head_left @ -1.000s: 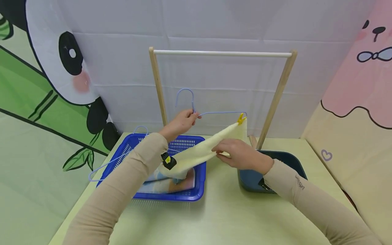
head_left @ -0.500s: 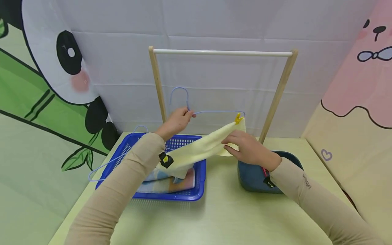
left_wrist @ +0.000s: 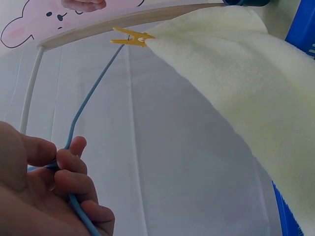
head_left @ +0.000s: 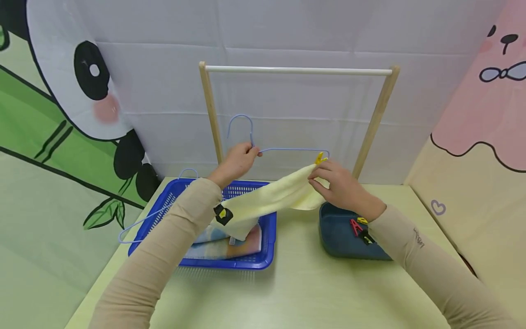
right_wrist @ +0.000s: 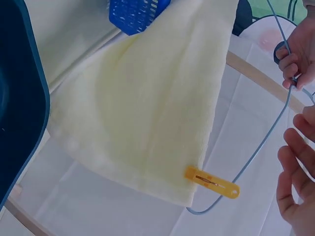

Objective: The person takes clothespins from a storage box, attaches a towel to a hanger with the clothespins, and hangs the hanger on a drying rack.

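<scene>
My left hand [head_left: 237,161] grips a blue wire hanger [head_left: 293,149] just below its hook, fingers curled round the wire in the left wrist view. From the hanger's right end a pale yellow towel [head_left: 271,194] hangs by a yellow clothespin [right_wrist: 211,182], its other end slanting down over the blue basket [head_left: 269,256]. My right hand [head_left: 341,189] is by the towel's pinned corner, just below the clothespin. In the right wrist view its fingers [right_wrist: 290,162] are loosely bent, apart from cloth and wire, with nothing between them.
Folded patterned cloth [head_left: 222,249] lies in the basket, and another blue hanger [head_left: 127,235] sticks out at its left. A dark blue bin [head_left: 334,242] at right holds a red clothespin [head_left: 355,227] and a yellow one. Behind stands a wooden rack with a white bar [head_left: 297,71].
My right hand has slid right along the towel, up toward the clothespin, uncovering clothespins in the bin. My left hand and the hanger have shifted slightly left.
</scene>
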The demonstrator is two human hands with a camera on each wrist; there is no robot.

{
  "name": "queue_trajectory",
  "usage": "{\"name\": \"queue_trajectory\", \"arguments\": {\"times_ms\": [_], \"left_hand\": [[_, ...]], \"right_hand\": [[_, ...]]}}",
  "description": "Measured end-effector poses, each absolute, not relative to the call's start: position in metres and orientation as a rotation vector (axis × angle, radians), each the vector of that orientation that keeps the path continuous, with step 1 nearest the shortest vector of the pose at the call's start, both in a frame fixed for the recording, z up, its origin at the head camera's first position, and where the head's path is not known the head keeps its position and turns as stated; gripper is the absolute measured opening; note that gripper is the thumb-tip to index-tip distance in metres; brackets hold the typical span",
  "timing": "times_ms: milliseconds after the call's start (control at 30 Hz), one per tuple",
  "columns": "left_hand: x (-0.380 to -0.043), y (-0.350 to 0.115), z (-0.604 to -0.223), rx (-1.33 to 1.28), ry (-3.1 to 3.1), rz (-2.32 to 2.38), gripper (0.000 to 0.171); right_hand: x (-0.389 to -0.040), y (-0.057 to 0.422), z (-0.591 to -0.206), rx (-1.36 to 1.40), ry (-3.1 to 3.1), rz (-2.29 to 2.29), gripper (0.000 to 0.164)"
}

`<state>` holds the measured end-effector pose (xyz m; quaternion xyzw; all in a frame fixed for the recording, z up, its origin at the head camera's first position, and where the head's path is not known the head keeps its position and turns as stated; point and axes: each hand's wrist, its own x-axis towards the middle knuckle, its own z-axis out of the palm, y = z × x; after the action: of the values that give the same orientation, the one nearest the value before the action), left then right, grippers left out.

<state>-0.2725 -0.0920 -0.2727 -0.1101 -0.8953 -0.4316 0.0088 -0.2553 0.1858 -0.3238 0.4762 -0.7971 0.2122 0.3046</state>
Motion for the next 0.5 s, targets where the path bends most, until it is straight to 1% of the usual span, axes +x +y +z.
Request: {"name": "queue_trajectory", "arguments": {"times_ms": [267,500], "left_hand": [[-0.2703,-0.0894,-0.2708,-0.363,-2.780,-1.254,0.033],[-0.2673,-0.0869,-0.2713,-0.408,-2.768,-1.206,0.032]], "right_hand": [[-0.2575,0.1905,-0.3165,1.110,-2.127,0.583,0.008],[-0.2573,0.1937,-0.3150,0.995,-2.206,0.607,0.014]]}}
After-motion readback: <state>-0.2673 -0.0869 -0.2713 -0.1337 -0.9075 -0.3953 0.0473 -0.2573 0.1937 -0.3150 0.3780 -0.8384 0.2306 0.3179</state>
